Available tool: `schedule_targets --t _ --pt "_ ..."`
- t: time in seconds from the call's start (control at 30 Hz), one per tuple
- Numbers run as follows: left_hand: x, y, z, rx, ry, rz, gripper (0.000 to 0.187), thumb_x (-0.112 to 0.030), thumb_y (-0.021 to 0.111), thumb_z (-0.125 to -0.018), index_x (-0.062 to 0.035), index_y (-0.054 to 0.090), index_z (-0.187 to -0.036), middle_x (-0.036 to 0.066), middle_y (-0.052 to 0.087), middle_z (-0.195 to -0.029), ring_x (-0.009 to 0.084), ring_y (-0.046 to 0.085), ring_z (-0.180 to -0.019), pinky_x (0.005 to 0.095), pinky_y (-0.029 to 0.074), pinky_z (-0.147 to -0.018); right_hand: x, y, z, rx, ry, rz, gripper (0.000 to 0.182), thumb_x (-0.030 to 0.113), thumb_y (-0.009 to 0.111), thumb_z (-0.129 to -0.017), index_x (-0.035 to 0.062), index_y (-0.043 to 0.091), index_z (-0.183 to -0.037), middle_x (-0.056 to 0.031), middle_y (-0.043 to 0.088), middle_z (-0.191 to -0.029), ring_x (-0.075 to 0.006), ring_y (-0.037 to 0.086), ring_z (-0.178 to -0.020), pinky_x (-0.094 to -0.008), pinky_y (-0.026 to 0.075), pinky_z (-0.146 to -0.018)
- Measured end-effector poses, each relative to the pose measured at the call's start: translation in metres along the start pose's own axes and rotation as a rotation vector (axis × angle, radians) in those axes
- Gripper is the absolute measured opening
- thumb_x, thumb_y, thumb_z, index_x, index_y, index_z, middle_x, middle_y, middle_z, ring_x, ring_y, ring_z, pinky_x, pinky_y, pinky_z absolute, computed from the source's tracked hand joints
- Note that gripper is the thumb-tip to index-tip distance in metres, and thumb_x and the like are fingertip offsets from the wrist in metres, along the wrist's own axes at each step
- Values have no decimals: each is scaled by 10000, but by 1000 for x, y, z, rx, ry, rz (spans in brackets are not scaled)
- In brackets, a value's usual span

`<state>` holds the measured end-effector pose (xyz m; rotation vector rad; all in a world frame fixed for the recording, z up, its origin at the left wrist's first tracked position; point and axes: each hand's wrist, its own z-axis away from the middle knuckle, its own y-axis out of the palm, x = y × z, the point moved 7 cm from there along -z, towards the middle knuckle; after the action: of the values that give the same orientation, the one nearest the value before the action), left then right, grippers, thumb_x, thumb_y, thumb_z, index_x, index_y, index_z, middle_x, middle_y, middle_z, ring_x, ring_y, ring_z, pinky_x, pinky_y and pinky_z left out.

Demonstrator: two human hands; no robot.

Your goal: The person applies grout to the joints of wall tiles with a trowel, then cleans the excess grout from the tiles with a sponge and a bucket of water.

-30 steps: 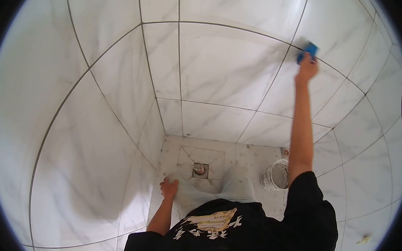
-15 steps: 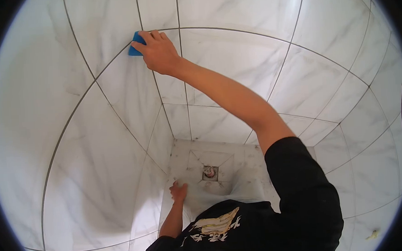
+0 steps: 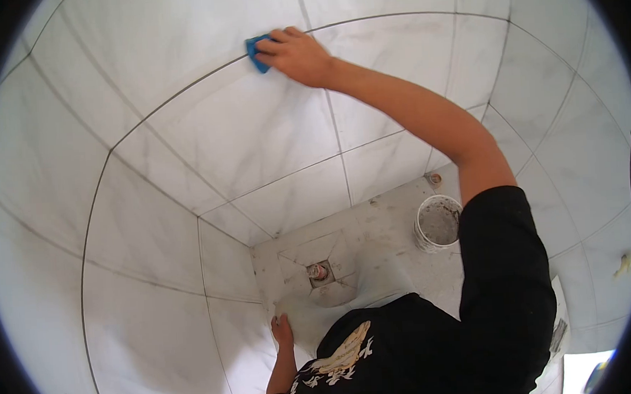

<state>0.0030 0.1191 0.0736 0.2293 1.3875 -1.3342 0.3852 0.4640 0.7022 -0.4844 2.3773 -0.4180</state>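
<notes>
A blue pad (image 3: pixel 256 54) lies flat against the white marbled wall tiles (image 3: pixel 248 129), on a dark joint line near the top. My right hand (image 3: pixel 299 56) is closed on its right side, the arm stretched up across the wall. Down at the lower middle, my left hand (image 3: pixel 282 330) hangs beside my leg near the left wall. Its fingers are slightly apart and nothing shows in them.
A white bucket (image 3: pixel 438 223) of grey material stands on the dusty floor beside the right arm. Left of it a floor drain opening (image 3: pixel 320 273) holds a reddish piece. A small pipe end (image 3: pixel 435 178) sits near the wall.
The view has turned, bringing the bucket into sight. My right hand and the blue pad have moved along the joint line to the right, past the corner. My left hand stays low.
</notes>
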Motion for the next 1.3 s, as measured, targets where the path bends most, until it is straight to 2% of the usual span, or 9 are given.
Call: schedule_targets --t 0.13,0.27,0.43,0.6,0.73,0.8,0.9,1.13,1.3 --pt "82 -13 17 20 -234 106 644 -422 563 -923 66 534 -1341 271 575 -1334 398 563 -1203 408 412 -1057 -97 -27 99 44 111 66 431 -2 620 -778 116 689 -1186 1 591 -1301 -229 529 -1202 -374 451 -1015" --pt "94 -27 70 194 -73 -221 498 -366 546 -951 31 571 -1253 212 661 -1139 341 644 -997 471 523 -821 -185 -53 188 1 181 207 449 -22 600 -768 122 696 -1183 0 609 -1295 -241 539 -1189 -363 457 -1031" --pt "84 -52 66 169 -88 -217 494 -360 548 -951 26 564 -1260 205 661 -1132 338 648 -984 466 527 -799 -275 -80 283 5 405 302 467 -50 571 -773 108 706 -1191 -19 646 -1257 -279 577 -1150 -376 494 -1002" --pt "52 -31 58 168 -84 -143 490 -354 550 -951 20 555 -1268 197 660 -1123 334 651 -967 460 532 -770 -330 -126 382 -403 1379 275 438 236 630 -810 34 683 -1195 -147 662 -1155 -311 628 -1056 -416 526 -896" --pt "38 -37 72 112 -110 -84 487 -348 551 -951 15 548 -1275 190 660 -1116 330 654 -953 455 536 -748 -336 -88 363 -497 1463 -259 381 276 628 -823 -7 678 -1072 -232 632 -978 -389 610 -958 -483 486 -824" --pt "25 -36 79 87 -115 -56 486 -346 552 -951 12 545 -1279 186 660 -1112 329 656 -947 452 538 -736 -314 -21 327 -497 1212 127 198 195 610 -852 1 640 -871 -232 596 -923 -409 562 -899 -497 454 -816" --pt "18 -33 88 49 -130 -7 484 -342 553 -951 8 539 -1284 181 660 -1107 326 658 -937 448 541 -719 -209 -46 243 -354 899 -471 253 84 637 -807 1 698 -1038 -223 606 -938 -391 581 -959 -466 494 -802" --pt "61 -52 115 -69 -202 118 481 -333 555 -950 0 527 -1297 169 660 -1094 321 664 -913 439 547 -679 -339 -86 373 -720 1323 154 491 231 636 -828 -84 613 -1205 -298 562 -1046 -414 531 -1038 -492 462 -874" --pt "121 -44 164 -184 -294 268 479 -326 557 -950 -7 518 -1305 161 660 -1085 317 667 -896 433 552 -651 -273 -26 291 -658 1327 -21 450 166 626 -824 -73 624 -1206 -270 513 -1087 -405 512 -1024 -471 445 -898"
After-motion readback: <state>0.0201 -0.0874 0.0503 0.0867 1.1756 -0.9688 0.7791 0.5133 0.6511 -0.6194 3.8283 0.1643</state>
